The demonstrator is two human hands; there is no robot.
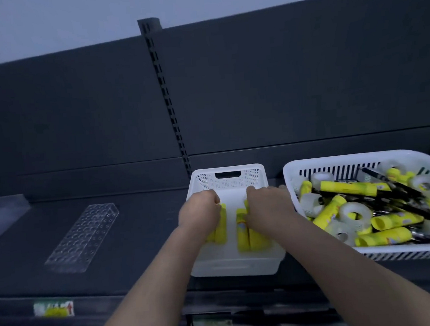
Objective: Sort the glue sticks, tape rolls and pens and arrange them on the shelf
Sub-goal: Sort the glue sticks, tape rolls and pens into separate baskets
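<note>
Dark shelf [137, 232] with dark back panel and slotted upright [166, 95] behind. Small white basket [229, 179] sits mid shelf, touching the back. Both hands are inside it. Left hand [199, 214] has its fingers curled round yellow glue sticks [220, 223] on the basket's left side. Right hand [268, 210] is curled over another bunch of the same on the right side. The sticks lie lengthwise, near to far, with bare basket floor between the two bunches. Big white basket [361, 157] is just right of the small one, tilted, holding a mixed pile: loose glue sticks [348, 188], clear tape rolls [355, 213], black pens [399, 188]. Clear holder with round holes [84, 235] lies flat on the shelf, well left of the small basket. Blurred label [53, 309] on the near shelf edge, lower left
</note>
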